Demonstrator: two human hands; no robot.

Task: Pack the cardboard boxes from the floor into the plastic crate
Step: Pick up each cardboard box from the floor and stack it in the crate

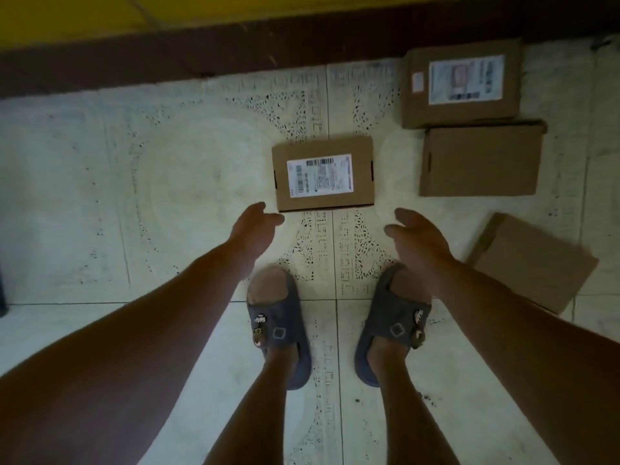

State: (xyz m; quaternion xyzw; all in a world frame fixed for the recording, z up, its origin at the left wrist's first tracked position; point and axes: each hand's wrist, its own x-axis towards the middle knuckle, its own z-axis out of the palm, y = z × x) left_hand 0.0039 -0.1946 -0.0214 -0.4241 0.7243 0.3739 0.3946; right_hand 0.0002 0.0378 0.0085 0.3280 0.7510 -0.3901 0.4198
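the labelled cardboard box (323,174) lies flat on the tiled floor (167,182), just ahead of both hands, with its long axis running left to right. the left hand (256,226) and right hand (419,236) are empty, fingers loosely extended, flanking its near edge. the left is the nearer, almost at the near-left corner. three further boxes (481,159) lie to the right, and the plastic crate is out of view.

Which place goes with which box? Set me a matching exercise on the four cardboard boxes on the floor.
Boxes: 1 barcode-label box; 2 big-label box; 3 plain straight box; 4 plain skewed box.
Places: A nearest the wall; B beside the right hand; C alone, left of the others; D between two other boxes.
Pairs: 1-C; 2-A; 3-D; 4-B.
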